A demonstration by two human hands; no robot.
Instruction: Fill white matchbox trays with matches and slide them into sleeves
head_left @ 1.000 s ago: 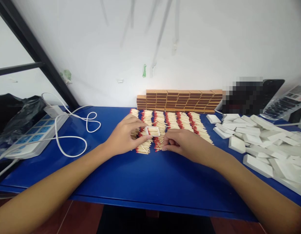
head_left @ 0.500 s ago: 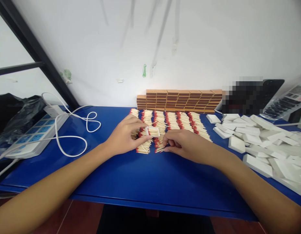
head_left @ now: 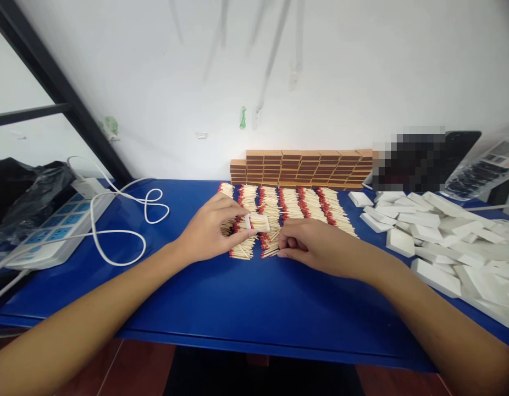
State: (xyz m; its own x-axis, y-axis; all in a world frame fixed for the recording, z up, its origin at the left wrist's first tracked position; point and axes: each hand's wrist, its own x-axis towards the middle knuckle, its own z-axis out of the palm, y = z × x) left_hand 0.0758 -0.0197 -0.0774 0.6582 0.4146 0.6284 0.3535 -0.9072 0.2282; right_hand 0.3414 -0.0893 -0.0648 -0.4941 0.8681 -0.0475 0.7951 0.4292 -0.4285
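Note:
Between the thumb and fingers of my left hand (head_left: 213, 228) is a small white matchbox tray (head_left: 260, 222) with some matches lying in it. It is held just above rows of red-tipped matches (head_left: 329, 208) spread on the blue table (head_left: 254, 308). My right hand (head_left: 306, 242) is closed at the near end of one row, thumb and fingertips pinched by the loose matches (head_left: 270, 252) there. One match seems to be in that pinch, its red head pointing left. Both hands cover parts of the rows.
Brown matchboxes (head_left: 304, 168) are stacked against the wall. White empty-looking box parts (head_left: 444, 231) lie heaped at the right, near a dark phone-like object (head_left: 463, 157) and a clear bag (head_left: 485, 170). A power strip (head_left: 59, 231) with a looping white cable (head_left: 118, 263) lies at the left.
Almost nothing differs. Both hands hold nearly the same places, and the right fingers have shifted slightly at the near matches. The view has moved a touch.

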